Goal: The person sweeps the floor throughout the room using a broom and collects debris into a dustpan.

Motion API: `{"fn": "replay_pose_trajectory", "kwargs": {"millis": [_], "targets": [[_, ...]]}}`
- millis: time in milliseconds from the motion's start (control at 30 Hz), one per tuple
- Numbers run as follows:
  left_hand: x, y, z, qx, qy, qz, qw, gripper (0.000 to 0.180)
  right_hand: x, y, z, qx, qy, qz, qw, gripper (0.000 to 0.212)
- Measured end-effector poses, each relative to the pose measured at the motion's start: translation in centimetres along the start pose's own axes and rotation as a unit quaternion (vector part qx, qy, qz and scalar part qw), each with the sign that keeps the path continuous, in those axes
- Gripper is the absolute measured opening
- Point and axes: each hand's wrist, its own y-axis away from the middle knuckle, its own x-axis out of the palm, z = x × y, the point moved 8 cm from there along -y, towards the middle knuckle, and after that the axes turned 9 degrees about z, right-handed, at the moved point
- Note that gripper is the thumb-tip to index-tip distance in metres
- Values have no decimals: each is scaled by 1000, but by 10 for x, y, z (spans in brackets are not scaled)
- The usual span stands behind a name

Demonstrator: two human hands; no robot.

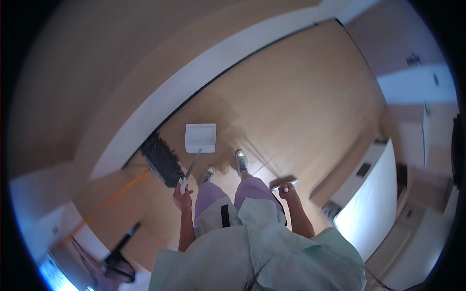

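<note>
My left hand is closed around the white grip of a long-handled dustpan. The white dustpan rests on the floor ahead of my feet, its thin grey handle rising toward me. Low at my right side, my right hand is closed on the upright handle of a broom, whose rounded white end pokes out of the fist. Part of the pale broom head shows on the floor beyond that hand; the rest is hidden.
A fluffy grey mop head with an orange pole lies left of the dustpan. A white wall base with a dark lower edge curves along the far left. White furniture stands at my right. Wooden flooring stretches ahead.
</note>
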Motion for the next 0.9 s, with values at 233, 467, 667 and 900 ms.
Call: {"fn": "replay_pose_trajectory", "kwargs": {"millis": [233,467,667,900], "targets": [[47,102,-10,-34,43,-166,985,42,206,-62,11,164,33,11,986,19],[104,216,39,-45,191,-312,930,42,285,-56,-88,251,179,-81,948,19],[204,309,60,-156,83,-343,922,43,275,-35,-92,337,321,-19,885,21],[330,414,115,-83,245,-510,820,38,248,27,2,419,426,-8,802,16]]}}
